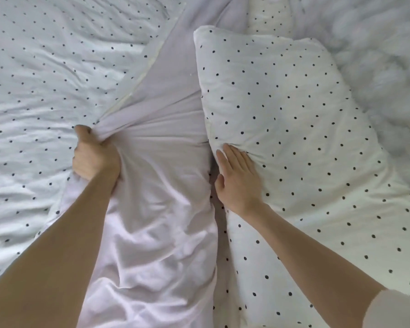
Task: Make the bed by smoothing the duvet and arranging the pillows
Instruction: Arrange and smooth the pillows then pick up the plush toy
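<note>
Fingers of the left hand (95,159) clench a bunch of the duvet (45,74), its plain underside turned up. Right hand (238,181) lies flat, open, on the dotted pillow (294,129) beside it; fluffy blanket (384,55) behind.

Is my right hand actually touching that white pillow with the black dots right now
Touching. The head view shows the right hand lying flat, fingers spread, on the near edge of the white black-dotted pillow, and the fabric dents at the fingertips.

No readable text, labels, brands or numbers; dotted bedding (45,67) carries pattern only.
</note>
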{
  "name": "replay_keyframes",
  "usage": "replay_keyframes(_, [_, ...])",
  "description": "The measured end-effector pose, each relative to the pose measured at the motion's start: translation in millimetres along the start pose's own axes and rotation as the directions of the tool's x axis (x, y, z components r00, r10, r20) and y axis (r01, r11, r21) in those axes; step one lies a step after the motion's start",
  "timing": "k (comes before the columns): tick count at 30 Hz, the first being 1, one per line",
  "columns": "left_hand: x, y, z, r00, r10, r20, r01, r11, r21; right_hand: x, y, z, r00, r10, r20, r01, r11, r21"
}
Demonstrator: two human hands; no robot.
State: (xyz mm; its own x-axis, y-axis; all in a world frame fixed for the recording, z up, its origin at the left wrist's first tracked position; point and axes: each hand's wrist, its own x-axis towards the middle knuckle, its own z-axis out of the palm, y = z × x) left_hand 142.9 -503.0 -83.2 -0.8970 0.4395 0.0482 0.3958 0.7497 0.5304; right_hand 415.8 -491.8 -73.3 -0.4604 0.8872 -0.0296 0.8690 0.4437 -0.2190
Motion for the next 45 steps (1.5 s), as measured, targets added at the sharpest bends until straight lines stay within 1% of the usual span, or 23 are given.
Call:
replay_keyframes(3, [-8.5,-0.8,10.3,0.994,-0.089,0.056,0.084,0.993,0.081,3.4,3.2,0.5,0.996,-0.030,0.082,0.031,0.999,-0.010])
replay_keyframes(4, [-16.6,2.8,16.1,0.988,-0.120,0.092,0.108,0.985,0.132,5.0,2.8,-2.3,0.995,-0.027,0.094,0.020,0.997,0.070])
replay_keyframes(5, [-26.3,8.5,21.3,0.982,-0.150,0.119,0.129,0.977,0.170,6.6,2.6,-7.5,0.997,0.003,0.079,-0.021,0.974,0.228])
replay_keyframes(7, [-43.5,22.8,29.6,0.980,-0.143,0.136,0.114,0.974,0.197,11.3,10.4,-22.4,0.990,0.138,0.016,-0.124,0.831,0.542])
replay_keyframes(8, [-52.2,30.6,31.2,0.983,-0.117,0.143,0.090,0.979,0.185,12.4,21.2,-31.5,0.977,0.211,-0.038,-0.148,0.792,0.592])
replay_keyframes(11, [-80.5,57.6,38.0,0.980,0.113,0.163,-0.127,0.989,0.081,12.8,74.2,-53.3,0.911,0.383,-0.154,-0.264,0.826,0.498])
replay_keyframes(13, [-106.0,83.1,42.1,0.923,0.332,0.194,-0.323,0.943,-0.079,13.3,115.7,-63.2,0.851,0.512,-0.119,-0.430,0.808,0.402])
replay_keyframes(15, [-136.4,114.4,50.9,0.842,0.442,0.309,-0.347,0.883,-0.316,12.8,156.8,-70.0,0.796,0.599,-0.088,-0.559,0.783,0.273])
replay_keyframes(17, [-159.0,144.9,61.2,0.787,0.380,0.487,-0.167,0.890,-0.424,13.7,191.6,-76.8,0.751,0.653,-0.103,-0.629,0.754,0.191])
replay_keyframes(19, [-167.5,168.7,74.7,0.792,0.206,0.575,-0.003,0.943,-0.333,19.4,220.7,-84.9,0.706,0.698,-0.121,-0.684,0.716,0.138])
replay_keyframes(22, [-159.8,185.5,92.7,0.817,-0.046,0.575,0.141,0.983,-0.122,34.9,262.1,-93.6,0.617,0.786,-0.026,-0.778,0.615,0.126])
replay_keyframes(24, [-152.0,186.4,100.5,0.813,-0.115,0.571,0.167,0.985,-0.038,43.4,279.6,-92.8,0.536,0.838,0.106,-0.840,0.517,0.163])
replay_keyframes(25, [-149.5,187.8,105.5,0.815,-0.111,0.568,0.157,0.987,-0.033,47.3,286.2,-90.9,0.520,0.842,0.144,-0.853,0.503,0.140])
replay_keyframes(28, [-144.5,188.4,112.4,0.846,-0.041,0.532,0.131,0.983,-0.132,50.3,289.7,-84.6,0.553,0.825,0.116,-0.833,0.545,0.098])
replay_keyframes(30, [-142.1,192.3,111.0,0.876,0.032,0.481,0.101,0.963,-0.250,52.3,287.7,-85.7,0.576,0.814,0.072,-0.809,0.556,0.192])
replay_keyframes(33, [-144.1,201.3,102.8,0.915,0.141,0.378,0.046,0.895,-0.445,58.7,287.7,-96.7,0.625,0.776,-0.082,-0.724,0.616,0.310])
replay_keyframes(35, [-143.4,210.9,95.3,0.933,0.166,0.319,0.046,0.826,-0.563,62.2,285.2,-109.7,0.620,0.759,-0.200,-0.681,0.647,0.342])
replay_keyframes(38, [-130.6,236.3,98.1,0.947,0.200,0.252,0.001,0.782,-0.624,72.8,290.3,-125.2,0.576,0.747,-0.332,-0.644,0.665,0.379])
replay_keyframes(40, [-124.9,248.7,111.5,0.896,0.231,0.379,0.012,0.841,-0.541,78.2,298.6,-130.7,0.541,0.770,-0.337,-0.679,0.637,0.364])
replay_keyframes(42, [-129.9,247.0,129.6,0.735,0.235,0.636,-0.022,0.946,-0.324,83.1,301.9,-129.8,0.547,0.772,-0.325,-0.733,0.629,0.259])
replay_keyframes(43, [-134.6,239.7,137.5,0.659,0.220,0.719,-0.077,0.971,-0.226,84.9,296.8,-125.0,0.592,0.744,-0.309,-0.737,0.655,0.164])
replay_keyframes(44, [-138.2,232.0,143.2,0.627,0.217,0.748,-0.121,0.976,-0.181,86.3,287.0,-118.8,0.661,0.691,-0.292,-0.706,0.705,0.071])
replay_keyframes(45, [-139.8,225.2,146.3,0.627,0.230,0.744,-0.144,0.973,-0.179,87.8,272.5,-110.7,0.742,0.612,-0.274,-0.637,0.771,0.000])
